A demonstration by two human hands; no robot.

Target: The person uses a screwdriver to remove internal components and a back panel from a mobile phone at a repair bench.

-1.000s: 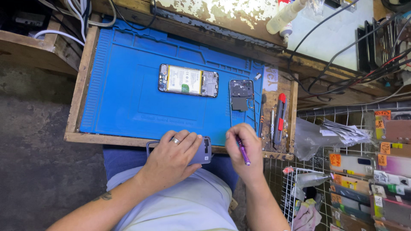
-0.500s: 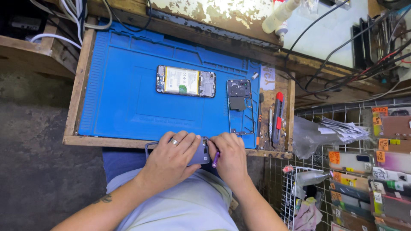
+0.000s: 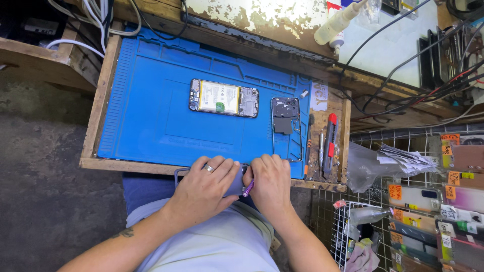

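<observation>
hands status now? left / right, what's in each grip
Left hand: closed over a flat dark phone panel, pinning it at the bench edge.
Right hand: closed on a thin purple tool, tip against the panel.

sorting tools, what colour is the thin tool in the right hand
Purple; the thin tool pokes out below the right hand in the head view.

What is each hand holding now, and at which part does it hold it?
The left hand presses on a dark phone back cover, covering most of its top. The right hand grips a small purple tool by its upper part; only the tip shows.
</observation>
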